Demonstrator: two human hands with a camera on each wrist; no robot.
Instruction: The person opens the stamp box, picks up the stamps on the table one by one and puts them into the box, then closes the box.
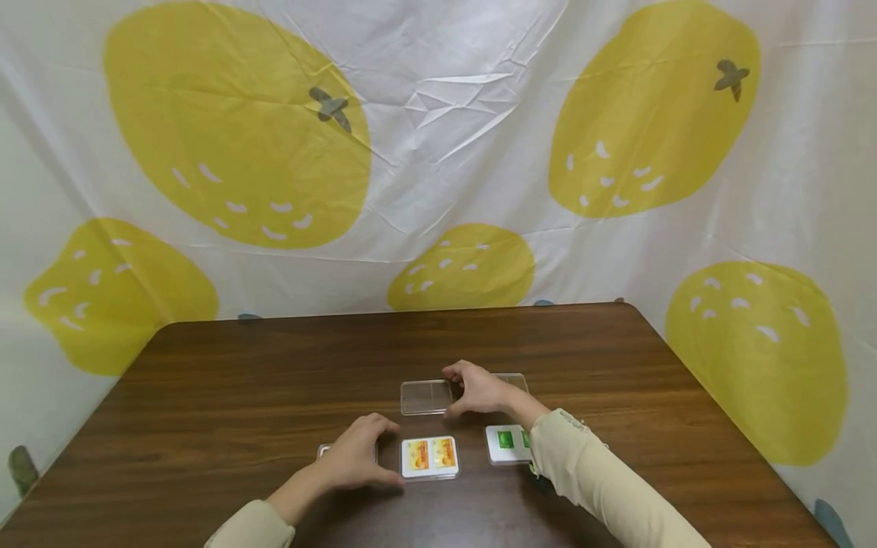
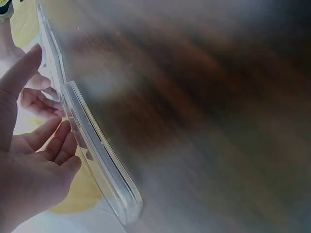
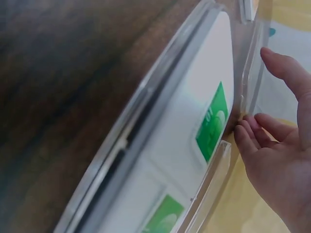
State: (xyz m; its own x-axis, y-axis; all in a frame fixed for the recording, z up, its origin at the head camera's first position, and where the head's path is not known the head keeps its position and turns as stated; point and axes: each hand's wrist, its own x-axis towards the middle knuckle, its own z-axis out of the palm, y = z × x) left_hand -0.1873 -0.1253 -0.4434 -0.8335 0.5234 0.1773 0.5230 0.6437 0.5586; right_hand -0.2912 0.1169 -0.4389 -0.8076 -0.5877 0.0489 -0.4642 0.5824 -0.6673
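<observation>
My left hand (image 1: pixel 358 454), thumb and fingers spread, hovers over a flat case (image 1: pixel 323 450) that it mostly hides. Just right of its thumb lies a clear case (image 1: pixel 429 470) showing two orange-yellow stamp-like pictures on white. Farther back, my right hand (image 1: pixel 483 390) reaches to the right end of a clear plastic cover (image 1: pixel 423 399). Its thumb and fingers are apart, with the fingertips close to the cover's edge in the right wrist view. Below the right wrist sits a case with green pictures (image 1: pixel 505 440), partly behind the sleeve.
Another clear cover (image 1: pixel 515 380) lies behind the right wrist, partly hidden. Everything rests on a dark brown wooden table (image 1: pixel 240 380). A white curtain with yellow lemon prints (image 1: pixel 240 129) hangs along the table's far edge and sides.
</observation>
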